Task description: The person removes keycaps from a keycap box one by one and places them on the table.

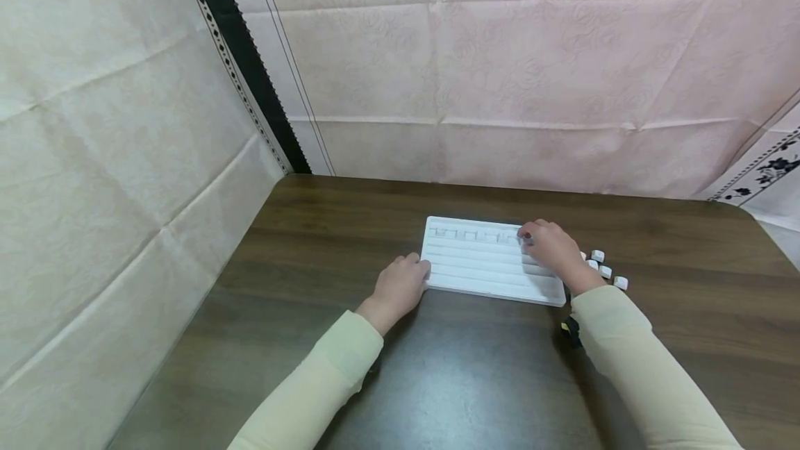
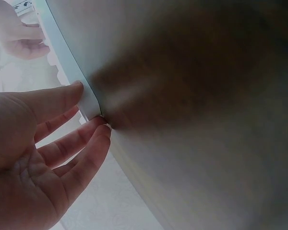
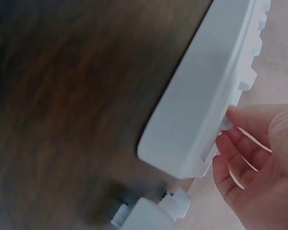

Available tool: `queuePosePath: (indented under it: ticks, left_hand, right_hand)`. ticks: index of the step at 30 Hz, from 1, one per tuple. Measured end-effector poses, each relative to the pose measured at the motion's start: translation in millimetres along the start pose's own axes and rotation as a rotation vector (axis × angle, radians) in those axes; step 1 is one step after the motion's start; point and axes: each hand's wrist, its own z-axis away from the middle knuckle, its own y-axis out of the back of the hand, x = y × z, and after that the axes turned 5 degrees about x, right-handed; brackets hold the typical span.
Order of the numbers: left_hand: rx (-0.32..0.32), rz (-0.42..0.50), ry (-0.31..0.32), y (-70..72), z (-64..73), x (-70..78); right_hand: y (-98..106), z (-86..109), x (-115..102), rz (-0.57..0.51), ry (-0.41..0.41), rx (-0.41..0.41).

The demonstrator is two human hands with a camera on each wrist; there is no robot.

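A white ridged board (image 1: 481, 269) lies on the table, with a row of small pieces (image 1: 465, 235) along its far ridge. My left hand (image 1: 400, 283) grips the board's left end; in the left wrist view its thumb (image 2: 62, 98) presses the front side near the corner. Over the far right part of the board, my right hand (image 1: 550, 245) pinches a small white block (image 3: 226, 124) between thumb and fingers. The block is mostly covered by the fingertips. Similar blocks (image 3: 248, 79) stick up from the board in the right wrist view.
Several loose white blocks (image 1: 605, 271) lie on the brown table (image 1: 475, 367) just right of the board, partly behind my right wrist. A dark object (image 1: 570, 330) shows under the right sleeve. Pale cloth (image 1: 531, 89) hangs behind the table and along its left side.
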Motion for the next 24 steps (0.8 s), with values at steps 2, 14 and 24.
queuePosePath:
  ticks: [2, 14, 24]
  left_hand:
    - [-0.003, 0.000, 0.002, 0.5, 0.0, 0.1]
    - [-0.003, -0.006, -0.002, 0.3, 0.5, 0.1]
    - [0.001, -0.005, -0.002, 1.0, -0.4, 0.0]
  right_hand:
    - [-0.8, -0.5, -0.4, 0.005, 0.005, 0.007]
    - [2.6, 0.6, -2.9, -0.010, -0.027, 0.019]
    - [19.4, 9.3, 7.2, 0.004, -0.013, 0.078]
